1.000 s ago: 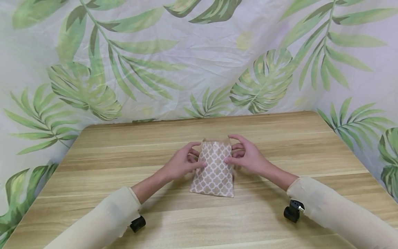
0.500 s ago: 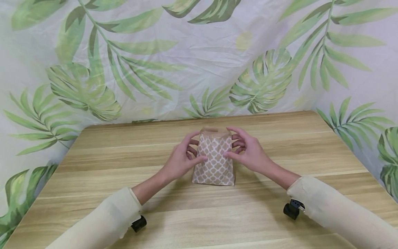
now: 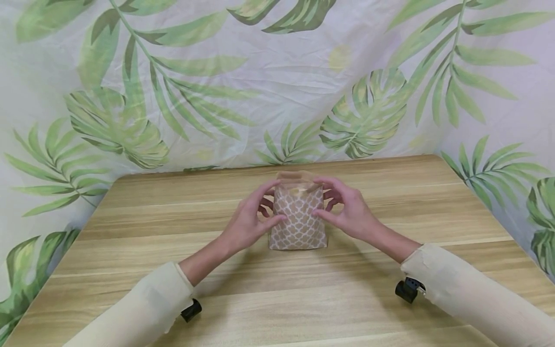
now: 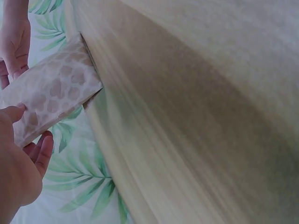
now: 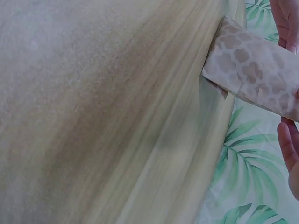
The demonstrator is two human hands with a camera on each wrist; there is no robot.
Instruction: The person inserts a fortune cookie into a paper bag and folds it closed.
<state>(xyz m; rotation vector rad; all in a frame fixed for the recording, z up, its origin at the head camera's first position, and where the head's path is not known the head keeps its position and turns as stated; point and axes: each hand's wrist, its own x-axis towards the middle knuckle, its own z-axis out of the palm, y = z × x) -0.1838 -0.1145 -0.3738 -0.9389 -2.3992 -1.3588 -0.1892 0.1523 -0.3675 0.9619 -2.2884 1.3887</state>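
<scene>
A brown paper bag with a white lattice pattern stands near the middle of the table, its plain brown top rim facing up. My left hand holds its left side, thumb on the front face and fingers curved around the edge. On the opposite side my right hand grips it the same way. In the left wrist view the bag has its bottom edge at the tabletop, with the left hand at its near side. The right wrist view shows the bag and part of the right hand.
The wood-grain table spreads around the bag on all sides. Behind its back edge hangs a white cloth printed with green leaves. Black wrist cameras sit under both cream sleeves.
The bag has tilted from leaning back to standing more upright, its bottom edge shifting away from me. Its brown top now shows more. Both hands have moved slightly farther up with it.
</scene>
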